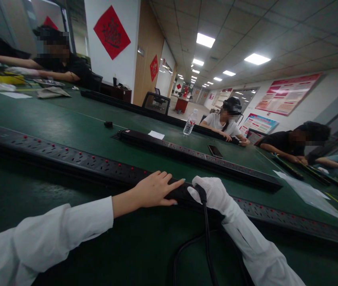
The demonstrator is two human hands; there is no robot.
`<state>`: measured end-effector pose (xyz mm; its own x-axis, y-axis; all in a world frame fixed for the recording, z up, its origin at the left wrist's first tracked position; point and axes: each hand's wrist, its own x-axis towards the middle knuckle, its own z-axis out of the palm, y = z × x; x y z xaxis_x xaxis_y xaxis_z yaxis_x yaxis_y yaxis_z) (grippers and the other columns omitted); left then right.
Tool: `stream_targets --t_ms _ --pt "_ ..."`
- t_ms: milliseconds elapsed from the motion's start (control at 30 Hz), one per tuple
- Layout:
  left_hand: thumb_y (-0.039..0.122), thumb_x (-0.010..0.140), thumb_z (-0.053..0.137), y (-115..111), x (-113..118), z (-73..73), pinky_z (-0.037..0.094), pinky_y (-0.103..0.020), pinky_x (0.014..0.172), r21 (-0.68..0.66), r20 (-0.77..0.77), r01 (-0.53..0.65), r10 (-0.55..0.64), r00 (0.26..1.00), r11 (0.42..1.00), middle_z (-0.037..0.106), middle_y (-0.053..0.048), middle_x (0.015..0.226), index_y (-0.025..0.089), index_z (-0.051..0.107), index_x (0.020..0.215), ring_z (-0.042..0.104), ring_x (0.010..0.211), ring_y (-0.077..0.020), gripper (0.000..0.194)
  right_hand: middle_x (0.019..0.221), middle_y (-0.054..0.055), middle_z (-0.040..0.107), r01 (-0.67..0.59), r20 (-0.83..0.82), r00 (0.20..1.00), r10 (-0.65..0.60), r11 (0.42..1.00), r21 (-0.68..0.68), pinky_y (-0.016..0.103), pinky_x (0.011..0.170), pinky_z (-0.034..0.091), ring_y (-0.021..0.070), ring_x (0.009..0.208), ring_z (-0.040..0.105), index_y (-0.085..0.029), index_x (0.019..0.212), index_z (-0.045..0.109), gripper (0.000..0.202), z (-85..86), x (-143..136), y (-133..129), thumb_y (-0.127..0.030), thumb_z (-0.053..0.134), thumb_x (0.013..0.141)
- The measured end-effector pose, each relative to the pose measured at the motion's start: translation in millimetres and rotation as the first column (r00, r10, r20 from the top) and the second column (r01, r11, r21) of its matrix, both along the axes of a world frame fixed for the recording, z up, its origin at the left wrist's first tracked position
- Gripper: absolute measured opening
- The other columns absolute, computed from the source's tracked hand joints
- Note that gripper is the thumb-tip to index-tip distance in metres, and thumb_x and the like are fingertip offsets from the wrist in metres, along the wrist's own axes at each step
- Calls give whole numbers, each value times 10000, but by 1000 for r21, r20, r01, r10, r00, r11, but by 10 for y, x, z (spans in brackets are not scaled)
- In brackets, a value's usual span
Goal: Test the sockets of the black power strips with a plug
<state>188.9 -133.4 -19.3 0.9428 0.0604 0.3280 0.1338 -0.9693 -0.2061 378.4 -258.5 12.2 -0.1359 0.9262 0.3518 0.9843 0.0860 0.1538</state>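
Note:
A long black power strip [76, 161] with rows of sockets and small red parts runs across the green table in front of me. My bare left hand [156, 188] lies on it near its middle, fingers spread, thumb toward the near side. Just to the right, my white-gloved right hand [212, 192] is closed around a black plug [200, 193] at the strip. Whether the plug's pins are inside a socket is hidden. The plug's black cord [207, 238] hangs down toward me and loops on the near side.
A second power strip [199, 157] lies beyond the first, with a phone [215, 151], a white paper [156, 135] and a water bottle [190, 123] near it. A small black piece [108, 124] sits farther left. Several people work around the table; plastic sheeting [309, 192] lies at right.

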Motion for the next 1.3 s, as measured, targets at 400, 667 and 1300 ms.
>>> stream_targets --t_ms 400,667,1300 --pt "595 791 304 2 -2 2 377 -354 735 13 -3 1 -1 1000 1000 520 -128 1052 218 246 1314 506 899 -253 647 602 -3 564 -6 1 1000 6 1000 -8 204 544 273 92 550 498 -191 750 547 285 8 -6 -8 -420 393 822" --pt "602 795 277 10 -2 -12 375 -363 745 16 -2 4 -4 1000 1000 521 -134 1055 210 234 1318 508 902 -259 655 549 -9 562 11 -9 1000 -10 994 108 205 531 280 87 507 491 -191 702 578 293 7 -2 -21 -379 389 824" --pt "620 783 270 -6 8 -7 347 -353 752 -17 36 -28 29 999 999 549 -150 1012 55 168 1331 511 878 -253 793 559 -25 586 276 -41 961 -273 954 115 208 493 266 131 539 567 -238 823 536 263 -34 -351 120 -445 373 827"
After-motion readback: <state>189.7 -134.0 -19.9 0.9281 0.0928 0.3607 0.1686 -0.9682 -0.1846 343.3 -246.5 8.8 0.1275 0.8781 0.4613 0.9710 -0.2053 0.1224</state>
